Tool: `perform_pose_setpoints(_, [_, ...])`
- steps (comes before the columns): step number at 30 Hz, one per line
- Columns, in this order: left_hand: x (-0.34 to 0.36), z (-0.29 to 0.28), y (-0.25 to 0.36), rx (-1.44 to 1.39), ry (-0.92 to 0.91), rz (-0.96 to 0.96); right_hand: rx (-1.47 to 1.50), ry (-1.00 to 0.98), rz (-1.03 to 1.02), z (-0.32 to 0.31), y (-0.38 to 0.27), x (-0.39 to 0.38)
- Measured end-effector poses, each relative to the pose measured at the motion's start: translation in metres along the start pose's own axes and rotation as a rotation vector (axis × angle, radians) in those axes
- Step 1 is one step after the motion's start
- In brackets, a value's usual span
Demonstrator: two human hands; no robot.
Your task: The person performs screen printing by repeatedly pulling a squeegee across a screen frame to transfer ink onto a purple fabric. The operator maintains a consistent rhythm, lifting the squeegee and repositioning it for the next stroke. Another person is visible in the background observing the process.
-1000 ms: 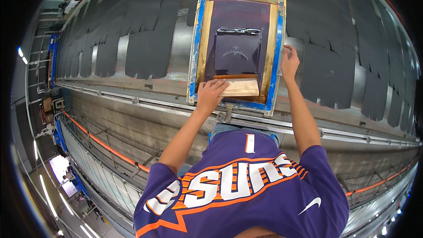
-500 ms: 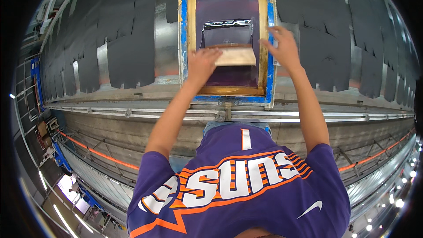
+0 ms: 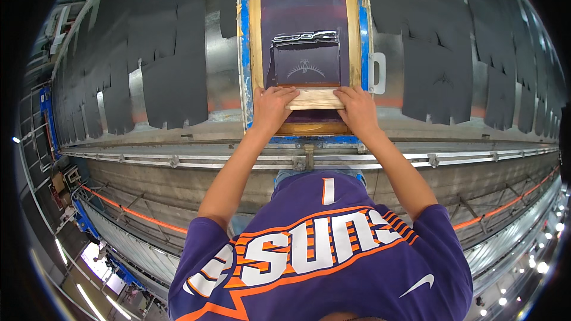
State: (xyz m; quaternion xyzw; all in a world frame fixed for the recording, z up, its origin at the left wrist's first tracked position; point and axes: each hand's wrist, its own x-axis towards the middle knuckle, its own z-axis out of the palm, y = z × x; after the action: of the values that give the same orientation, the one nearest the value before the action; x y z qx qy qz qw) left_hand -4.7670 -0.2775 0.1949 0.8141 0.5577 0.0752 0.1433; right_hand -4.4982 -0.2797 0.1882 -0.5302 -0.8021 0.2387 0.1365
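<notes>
- Both hands clamped on wooden squeegee handle (image 3: 315,99): left hand (image 3: 272,106) gripping its 9 o'clock end, right hand (image 3: 357,107) its 3 o'clock end, fingers curled over the top edge.
- Squeegee lay across the lower part of the purple mesh (image 3: 306,18), inside the wooden screen frame (image 3: 256,53), at 12 o'clock from the chest.
- Judged stiff and fairly light; plain wood, likely not slippery unless smeared with ink. Best taken at both ends, as here, for even pressure across the blade.
- Silvery ink bead (image 3: 306,37) sat at 12 o'clock of the handle, with a darker swept band and a faint arc-shaped design (image 3: 306,71) between; wet ink probably messy, mesh probably easy to damage under a tilted edge.
- Blue-taped frame border (image 3: 244,35) ran along 9 and 3 o'clock sides; white loop handle (image 3: 379,73) stuck out at 3 o'clock.
- Black fabric pieces (image 3: 172,83) laid in rows on the long metal table (image 3: 220,65), at 9 and 3 o'clock of the frame.
- No packages, labels or signs seen on the table; only large white and orange lettering on the purple jersey (image 3: 321,249) at 6 o'clock.
</notes>
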Motion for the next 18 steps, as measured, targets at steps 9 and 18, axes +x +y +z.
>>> perform_pose_setpoints(9, [0.13, -0.039, -0.039, 0.04, -0.129, -0.106, 0.046, 0.163, -0.022, -0.019, 0.04, 0.122])
perform_pose_setpoints(18, [-0.015, 0.002, 0.004, 0.029, -0.073, -0.034, 0.135, 0.073, -0.029, 0.007, -0.001, -0.019])
